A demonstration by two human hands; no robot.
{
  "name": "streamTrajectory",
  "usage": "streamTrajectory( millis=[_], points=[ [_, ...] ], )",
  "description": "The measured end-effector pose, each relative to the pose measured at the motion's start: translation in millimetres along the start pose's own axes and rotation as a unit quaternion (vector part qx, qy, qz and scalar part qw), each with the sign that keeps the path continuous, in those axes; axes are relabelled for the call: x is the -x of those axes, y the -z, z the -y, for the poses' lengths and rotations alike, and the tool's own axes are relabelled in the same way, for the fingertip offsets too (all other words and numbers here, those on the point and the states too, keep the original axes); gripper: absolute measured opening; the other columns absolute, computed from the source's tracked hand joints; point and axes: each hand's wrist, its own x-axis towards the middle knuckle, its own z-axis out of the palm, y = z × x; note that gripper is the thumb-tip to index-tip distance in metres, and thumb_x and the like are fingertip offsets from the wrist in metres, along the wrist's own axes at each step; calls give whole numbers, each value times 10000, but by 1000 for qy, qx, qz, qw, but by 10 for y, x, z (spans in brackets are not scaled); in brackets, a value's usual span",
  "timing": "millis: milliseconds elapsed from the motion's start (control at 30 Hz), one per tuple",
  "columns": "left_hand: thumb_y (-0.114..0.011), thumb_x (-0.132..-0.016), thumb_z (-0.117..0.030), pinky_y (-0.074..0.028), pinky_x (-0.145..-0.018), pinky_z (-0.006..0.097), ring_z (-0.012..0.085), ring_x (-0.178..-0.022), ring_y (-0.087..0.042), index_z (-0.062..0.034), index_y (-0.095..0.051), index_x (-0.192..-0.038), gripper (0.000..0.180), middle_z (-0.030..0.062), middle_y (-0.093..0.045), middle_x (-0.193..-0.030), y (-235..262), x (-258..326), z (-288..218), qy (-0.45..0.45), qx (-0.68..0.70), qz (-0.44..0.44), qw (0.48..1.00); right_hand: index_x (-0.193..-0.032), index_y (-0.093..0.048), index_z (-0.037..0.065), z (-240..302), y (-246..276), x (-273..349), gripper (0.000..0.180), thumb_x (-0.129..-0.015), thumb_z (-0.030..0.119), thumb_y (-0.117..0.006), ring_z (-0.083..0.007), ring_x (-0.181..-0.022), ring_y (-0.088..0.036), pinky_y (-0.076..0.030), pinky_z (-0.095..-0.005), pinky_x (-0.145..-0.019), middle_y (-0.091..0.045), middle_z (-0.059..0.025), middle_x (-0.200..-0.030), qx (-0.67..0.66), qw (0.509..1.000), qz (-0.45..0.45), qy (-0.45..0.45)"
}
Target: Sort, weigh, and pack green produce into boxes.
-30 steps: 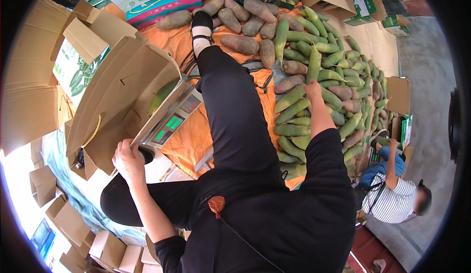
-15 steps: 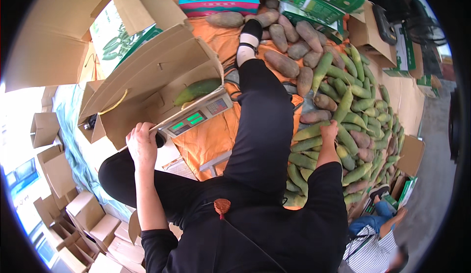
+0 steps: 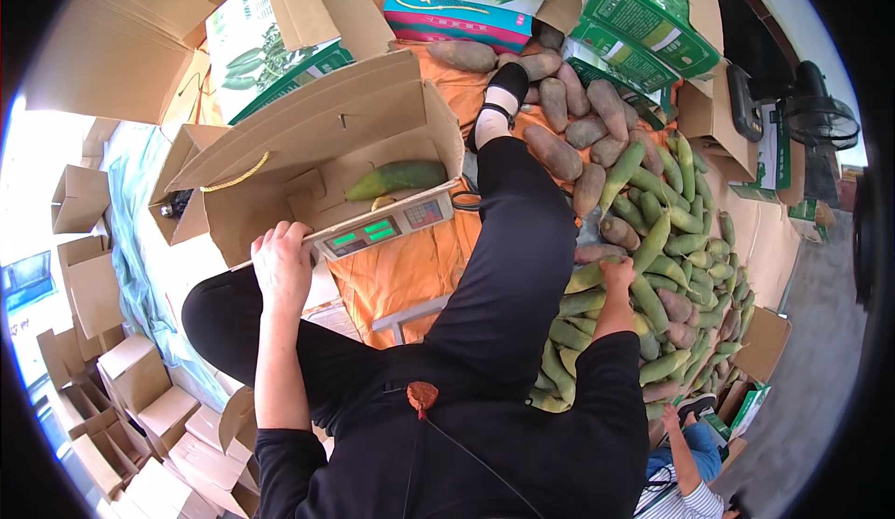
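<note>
An open cardboard box (image 3: 317, 132) rests on its side at a digital scale (image 3: 378, 230) with lit green readouts. Inside it lies one large green radish (image 3: 401, 180), with a small yellowish piece beside it. My left hand (image 3: 282, 263) grips the near edge of the box, fingers hooked over the rim. To the right, my right hand (image 3: 616, 272) reaches into a heap of green radishes (image 3: 685, 239). Its fingers curl round the end of a green radish (image 3: 585, 279) there; the fingertips are partly hidden.
Reddish-brown radishes (image 3: 554, 151) lie beyond my foot on an orange sheet (image 3: 373, 281). Printed cartons (image 3: 643, 16) stand at the back, a black fan (image 3: 816, 109) at the right. Empty boxes (image 3: 149, 398) fill the lower left. A person in a striped shirt (image 3: 699, 500) works at lower right.
The whole view has shifted slightly. My left hand stays on the box edge, and my right hand stays at the radish heap. The other person has moved, with an arm now raised toward the heap.
</note>
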Motion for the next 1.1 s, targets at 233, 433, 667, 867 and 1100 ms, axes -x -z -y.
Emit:
streamTrajectory(
  millis=[233,433,667,867,1100],
  points=[
    [-594,-765,-45,-418,-820,420,282,-842,-587,-79,-619,-836,83,84,-589,-810,13,15,27,-8,2,-14,1000,-1067,-516,54,387,-65,329,590,-595,211,-833,-308,-940,-599,-476,-387,-818,-613,-150,-1038,-72,989,56,121],
    [-598,-767,-60,-422,-814,420,270,-841,-595,-93,-619,-828,72,72,-591,-805,-30,2,34,-22,4,-19,1000,-1088,-544,53,554,12,696,588,-587,194,-819,-316,-1027,-566,-457,-399,-875,-586,-131,-1114,-7,978,38,204],
    [-639,-770,-89,-418,-791,416,275,-838,-593,-90,-618,-831,65,72,-593,-814,-44,37,104,-26,-13,-23,999,-1117,-535,40,956,629,977,577,-612,84,-810,-281,-1016,-563,-448,-362,-891,-581,-122,-1089,-137,953,-5,270],
    [-636,-764,-76,-421,-797,424,272,-848,-596,-105,-624,-859,100,65,-597,-831,-60,39,104,-23,-10,-10,1000,-1196,-514,7,2009,1797,1645,542,-713,25,-760,-218,-1056,-547,-440,-331,-921,-550,-107,-1138,-252,856,-153,424],
    [-583,-701,-8,-413,-801,432,262,-861,-595,-98,-585,-814,144,62,-588,-835,-84,45,107,-29,-2,-22,999,-1198,-515,27,2898,2515,2761,483,-757,-62,-690,-159,-1011,-558,-476,-286,-881,-548,-70,-1118,-515,702,-17,492]
  ],
)
